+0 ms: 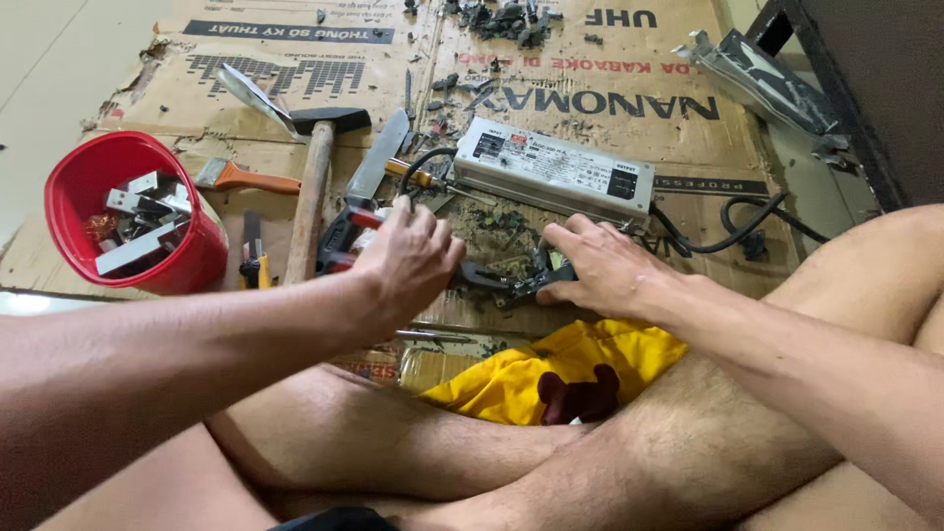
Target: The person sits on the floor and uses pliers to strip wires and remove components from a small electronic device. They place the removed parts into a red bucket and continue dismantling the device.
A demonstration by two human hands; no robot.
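I sit cross-legged on the floor over flattened cardboard [590,69]. My left hand [408,261] is closed around the handles of a pair of pliers [339,236] with red and black grips. Its jaws reach toward a small black part [511,283]. My right hand [600,265] presses down on that black part and holds it against the cardboard. Just behind both hands lies a long silver metal box [556,167] with black cables [733,231] at its ends.
A red bucket [74,172] holding metal pieces stands at the left. A hammer [310,192], a scraper [246,177], a knife blade [379,157] and a screwdriver [418,177] lie beside it. Dark debris [506,20] sits at the far edge; a metal bracket [762,79] lies right.
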